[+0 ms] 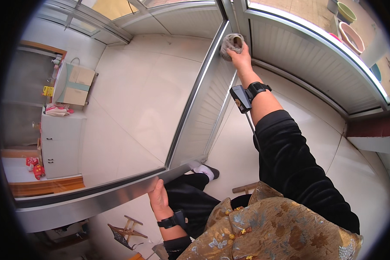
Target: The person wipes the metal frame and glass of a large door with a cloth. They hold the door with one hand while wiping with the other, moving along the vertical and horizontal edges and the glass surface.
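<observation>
A glazed metal door [180,147] stands in front of me, its glass above and a ribbed pale panel below. My right hand [240,56] is stretched out to the far upper end of the door. Its fingers are closed around a bunched grey cloth [230,47], which sits against the door near the frame. Closer to me, my left hand [159,197] grips the near metal edge of the door, with the thumb side showing and some fingers hidden. Both wrists wear black strapped devices, and a cable runs from the right one [242,97].
A ribbed wall panel [299,60] under a window runs along the right. Outside are basins [351,38]. Through the glass show a white cabinet [61,143] and a wall-hung cupboard [78,82]. A folding stool [128,227] stands at lower left. My shoe [213,172] is near the door.
</observation>
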### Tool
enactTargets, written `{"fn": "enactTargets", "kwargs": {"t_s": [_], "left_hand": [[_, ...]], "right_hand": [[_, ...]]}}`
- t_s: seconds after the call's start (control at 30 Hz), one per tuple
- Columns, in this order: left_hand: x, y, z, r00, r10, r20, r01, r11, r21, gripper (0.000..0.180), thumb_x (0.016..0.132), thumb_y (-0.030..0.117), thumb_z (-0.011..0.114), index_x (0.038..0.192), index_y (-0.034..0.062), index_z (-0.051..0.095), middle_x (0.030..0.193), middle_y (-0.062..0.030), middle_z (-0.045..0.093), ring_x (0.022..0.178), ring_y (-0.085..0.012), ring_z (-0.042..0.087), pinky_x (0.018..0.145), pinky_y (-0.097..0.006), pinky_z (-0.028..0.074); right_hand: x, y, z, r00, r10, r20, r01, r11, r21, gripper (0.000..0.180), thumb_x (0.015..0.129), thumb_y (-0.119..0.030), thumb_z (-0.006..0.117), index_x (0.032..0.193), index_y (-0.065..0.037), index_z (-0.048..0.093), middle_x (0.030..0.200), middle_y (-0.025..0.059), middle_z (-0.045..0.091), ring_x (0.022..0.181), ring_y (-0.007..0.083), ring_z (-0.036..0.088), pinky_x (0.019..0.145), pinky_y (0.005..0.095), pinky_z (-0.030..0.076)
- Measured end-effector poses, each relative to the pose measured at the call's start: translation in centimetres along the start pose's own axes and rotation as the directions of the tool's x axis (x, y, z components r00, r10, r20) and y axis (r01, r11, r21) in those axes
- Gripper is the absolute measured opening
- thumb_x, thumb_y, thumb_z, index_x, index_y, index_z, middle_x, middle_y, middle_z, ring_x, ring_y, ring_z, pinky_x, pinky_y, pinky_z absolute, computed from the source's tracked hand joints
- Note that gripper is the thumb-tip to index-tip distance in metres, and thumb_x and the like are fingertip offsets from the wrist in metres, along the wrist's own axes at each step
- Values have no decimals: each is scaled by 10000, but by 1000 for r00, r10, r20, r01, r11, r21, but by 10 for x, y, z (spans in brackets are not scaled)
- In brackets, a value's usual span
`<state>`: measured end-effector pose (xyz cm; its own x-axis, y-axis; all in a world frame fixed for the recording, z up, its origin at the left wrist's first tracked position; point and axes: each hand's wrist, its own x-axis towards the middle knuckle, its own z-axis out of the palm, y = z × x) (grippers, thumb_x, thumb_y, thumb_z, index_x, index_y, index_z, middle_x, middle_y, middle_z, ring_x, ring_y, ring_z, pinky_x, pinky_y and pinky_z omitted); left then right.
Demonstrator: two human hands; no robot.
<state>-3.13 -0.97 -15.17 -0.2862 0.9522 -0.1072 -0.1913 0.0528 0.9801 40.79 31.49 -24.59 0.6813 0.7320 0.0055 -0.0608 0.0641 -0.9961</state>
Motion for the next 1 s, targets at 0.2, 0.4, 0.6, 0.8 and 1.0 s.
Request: {"fn": "enactTargets", "kwargs": {"t_s": [0.2, 0.4, 0.6, 0.8, 1.0], "left_hand": [[-2, -1, -5, 993, -93, -68, 95, 995, 26, 558, 787, -31, 751, 1301, 29, 545, 1306, -73, 556, 1237, -221, 495, 1119, -385, 337], [0, 1, -1, 998, -64, -25, 66, 996, 67, 531, 803, -11, 746, 1289, 34, 540, 1272, -77, 554, 1206, -221, 509, 1092, -407, 382], [-4, 6, 8, 1000, -9, 10, 8, 999, 45, 536, 795, 4, 769, 1286, 9, 554, 1276, -65, 561, 1193, -192, 510, 1104, -365, 340], [-4, 5, 8, 999, -36, 1, 36, 999, 24, 513, 789, 18, 782, 1253, 13, 565, 1241, -54, 568, 1171, -180, 513, 1096, -354, 342], [-5, 6, 9, 999, -32, 7, 32, 999, 35, 518, 803, 23, 769, 1274, 22, 551, 1247, -46, 563, 1179, -181, 511, 1100, -358, 341]], "right_hand": [[-14, -2, 17, 993, -96, 66, 111, 949, -294, 540, 819, -140, 737, 1303, -81, 506, 1193, 124, 644, 1089, 246, 627, 917, 348, 499], [-56, -4, 12, 974, -37, 225, 94, 964, -249, 528, 758, -217, 741, 1182, -10, 506, 1162, 256, 596, 1111, 425, 585, 952, 447, 478], [-134, -3, 23, 953, 133, 273, -105, 988, -117, 596, 781, -227, 688, 1203, 77, 396, 1144, 288, 561, 1054, 434, 606, 932, 453, 492], [-234, -2, 17, 801, 366, 473, -372, 924, -84, 670, 853, -274, 661, 1213, 71, 213, 978, 288, 600, 653, 348, 691, 464, 402, 571], [-295, -26, 7, 494, 536, 684, -654, 748, -113, 625, 850, -245, 661, 1283, 51, 320, 1043, 231, 622, 759, 348, 710, 516, 397, 618]]}}
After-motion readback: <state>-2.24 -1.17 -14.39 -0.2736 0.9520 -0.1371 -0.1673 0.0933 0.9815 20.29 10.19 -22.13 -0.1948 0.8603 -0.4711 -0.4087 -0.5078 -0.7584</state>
